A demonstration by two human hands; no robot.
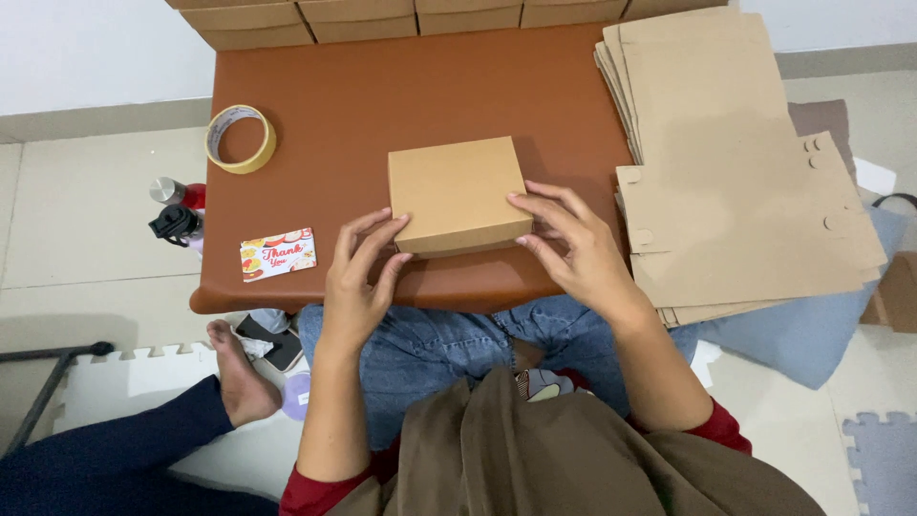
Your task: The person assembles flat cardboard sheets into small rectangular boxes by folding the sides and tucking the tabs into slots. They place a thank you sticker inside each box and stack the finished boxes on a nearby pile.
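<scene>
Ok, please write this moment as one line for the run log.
left hand: touching closed brown box | right hand: touching box | box: on brown table

A closed, square kraft-brown cardboard box (pixel 458 194) sits near the front edge of the brown counter (pixel 382 96), its lid plain and unprinted. The left hand (pixel 358 282) touches its front left corner and the right hand (pixel 573 248) its front right corner. Left of it, near the counter's front left corner, lies a small white rectangular card (pixel 278 254) with red lettering and orange and red pictures. A stack of flat, unfolded brown cardboard box blanks (pixel 735 162) covers the counter's right side, overhanging the edge. A row of closed brown cardboard boxes (pixel 382 17) lines the far edge.
</scene>
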